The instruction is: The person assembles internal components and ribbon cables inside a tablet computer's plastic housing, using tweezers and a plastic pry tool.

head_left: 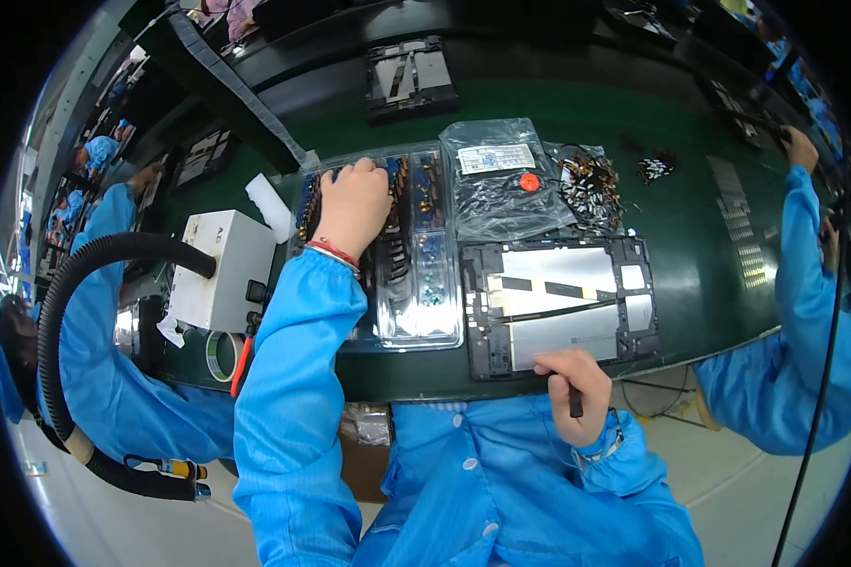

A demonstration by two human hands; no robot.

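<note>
Remotely, I'm seeing a bright blue sleeve [298, 378], dark green tabletop [686, 222], black-and-silver device [558, 331] and white box [241, 255].

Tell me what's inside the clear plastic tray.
The tray holds small blue-and-gold parts and dark curved pieces; the left hand hides whatever lies beneath its fingers.

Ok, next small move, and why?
Probably pinch one of the small parts in the clear tray: the left hand is right over them, while the right hand holds a dark tool by the flat device.
</note>
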